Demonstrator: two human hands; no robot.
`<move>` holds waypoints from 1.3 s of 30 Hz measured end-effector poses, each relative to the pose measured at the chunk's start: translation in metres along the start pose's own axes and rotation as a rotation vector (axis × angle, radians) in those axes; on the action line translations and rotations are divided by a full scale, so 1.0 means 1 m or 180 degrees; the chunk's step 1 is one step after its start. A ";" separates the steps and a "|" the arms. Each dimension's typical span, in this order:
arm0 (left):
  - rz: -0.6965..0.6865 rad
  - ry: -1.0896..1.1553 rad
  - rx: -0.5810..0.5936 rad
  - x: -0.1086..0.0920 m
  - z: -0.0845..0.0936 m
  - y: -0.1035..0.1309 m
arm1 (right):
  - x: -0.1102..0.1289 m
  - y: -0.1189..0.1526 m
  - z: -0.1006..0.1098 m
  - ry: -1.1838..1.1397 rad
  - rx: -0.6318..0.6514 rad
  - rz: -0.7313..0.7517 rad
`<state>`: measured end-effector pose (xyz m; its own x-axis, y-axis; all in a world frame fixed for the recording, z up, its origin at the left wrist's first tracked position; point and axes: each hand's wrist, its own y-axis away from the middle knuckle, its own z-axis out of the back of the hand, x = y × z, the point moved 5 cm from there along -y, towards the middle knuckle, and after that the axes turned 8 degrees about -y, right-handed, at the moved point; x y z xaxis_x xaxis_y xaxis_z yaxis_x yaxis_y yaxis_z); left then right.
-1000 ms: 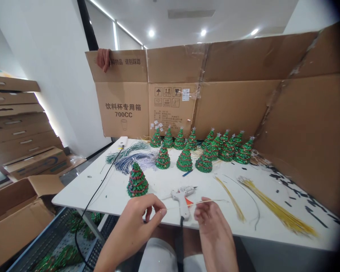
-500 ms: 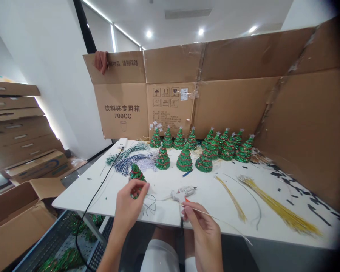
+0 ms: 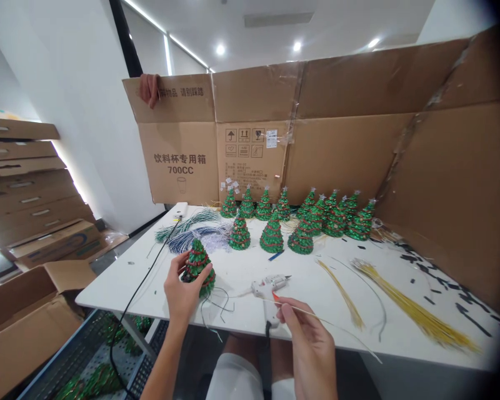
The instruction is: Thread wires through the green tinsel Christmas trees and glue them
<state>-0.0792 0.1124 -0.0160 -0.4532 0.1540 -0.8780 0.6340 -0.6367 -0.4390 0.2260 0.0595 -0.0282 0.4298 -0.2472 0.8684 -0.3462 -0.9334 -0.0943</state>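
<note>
My left hand is wrapped round a small green tree with red garland near the table's front left. Dark thin wires lie beside its base. A pale thin strand is pinched in my right hand, its free end trailing to the right past the table edge. Just beyond my right fingers lies a white glue gun on its side, its orange trigger close to the fingertips.
Several finished-looking trees stand at the back. Blue and green wire bundles lie at left, yellow bundles at right with black scraps. A cardboard wall encloses the back. A black cable crosses the left side.
My left hand has moved left and closed round the tree, which now shows more fully. My right hand has shifted slightly right and down with the strand.
</note>
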 end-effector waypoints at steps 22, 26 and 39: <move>0.0973 0.3292 0.1584 -0.047 0.018 0.022 | -0.006 0.007 -0.011 -0.0105 -0.0068 -0.0086; 0.0646 0.3764 0.1624 -0.066 0.012 0.025 | -0.012 0.011 -0.015 -0.0085 -0.0036 -0.0136; 0.0970 0.2466 0.2052 -0.085 0.034 0.040 | -0.014 0.016 -0.021 -0.0269 -0.0060 -0.0059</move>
<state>-0.0363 0.0483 0.0478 0.3379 0.2161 -0.9160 0.0975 -0.9761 -0.1943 0.1968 0.0537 -0.0317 0.5049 -0.2518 0.8257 -0.3530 -0.9331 -0.0687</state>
